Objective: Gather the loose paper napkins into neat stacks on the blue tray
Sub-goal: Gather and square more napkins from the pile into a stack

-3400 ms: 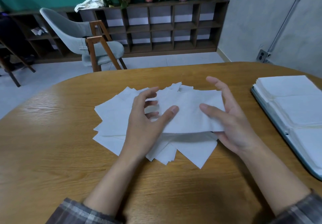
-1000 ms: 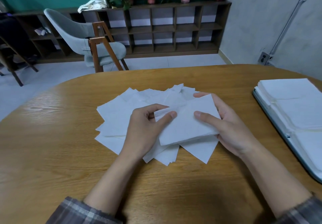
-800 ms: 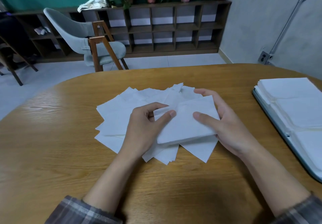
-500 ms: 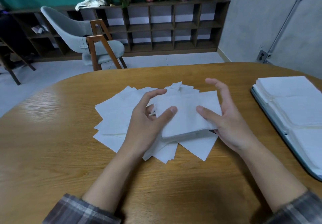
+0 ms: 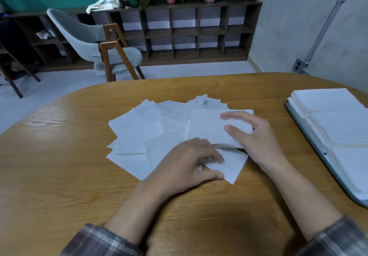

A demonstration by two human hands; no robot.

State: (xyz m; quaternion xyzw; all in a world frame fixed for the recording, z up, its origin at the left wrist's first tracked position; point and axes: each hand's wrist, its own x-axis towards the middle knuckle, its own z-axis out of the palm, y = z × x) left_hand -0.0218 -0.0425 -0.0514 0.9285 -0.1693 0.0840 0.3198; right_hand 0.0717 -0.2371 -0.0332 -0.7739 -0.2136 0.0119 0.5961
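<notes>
White paper napkins [image 5: 139, 134] lie fanned out loosely on the middle of the wooden table. My right hand [image 5: 256, 140] grips a small squared-up stack of napkins [image 5: 207, 128] at its right end, thumb on top, just above the pile. My left hand [image 5: 187, 166] is low at the pile's near edge, and its fingers and thumb pinch a single loose napkin [image 5: 233, 164] there. The blue tray [image 5: 310, 138] sits at the right edge of the table, with neat napkin stacks [image 5: 326, 100] in rows on it.
The oval wooden table [image 5: 59, 166] has bare surface to the left of and in front of the pile. Beyond its far edge stand a grey chair [image 5: 89, 38], a low dark shelf [image 5: 179, 32] and potted plants.
My left hand let go of the small stack and dropped to the pile's near edge, taking hold of a loose napkin. My right hand alone now holds the stack.
</notes>
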